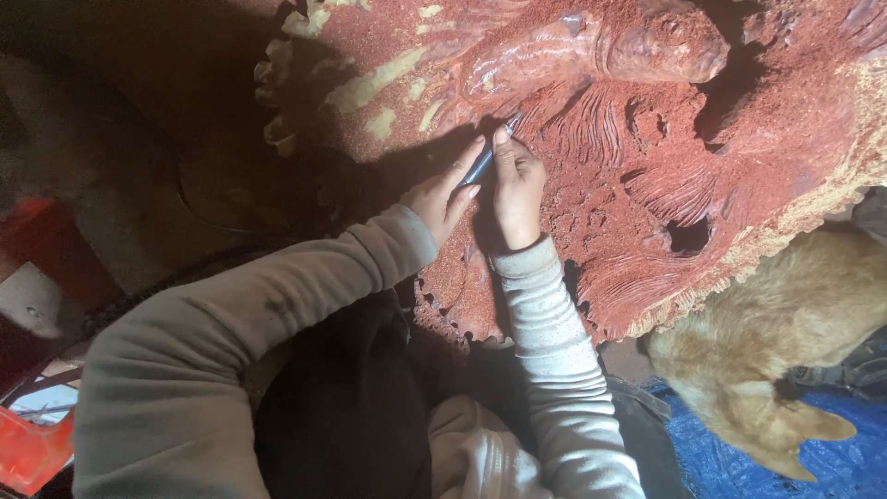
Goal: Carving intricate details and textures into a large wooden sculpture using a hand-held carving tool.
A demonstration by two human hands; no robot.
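A large reddish wood carving [647, 120] with pale yellowish edges fills the upper right; it has ridged, feather-like grooves and a rounded raised form at the top. My left hand [443, 196] and my right hand [517, 189] are both wrapped around a thin dark carving tool [480, 164]. The tool's tip [511, 122] presses against the carved surface just below the raised form. Both arms wear pale grey sleeves.
A tan dog [785, 342] lies at the lower right, on a blue tarp [832, 462], close against the carving's lower edge. Red objects [32, 444] sit at the far left on a dark dusty floor [120, 139].
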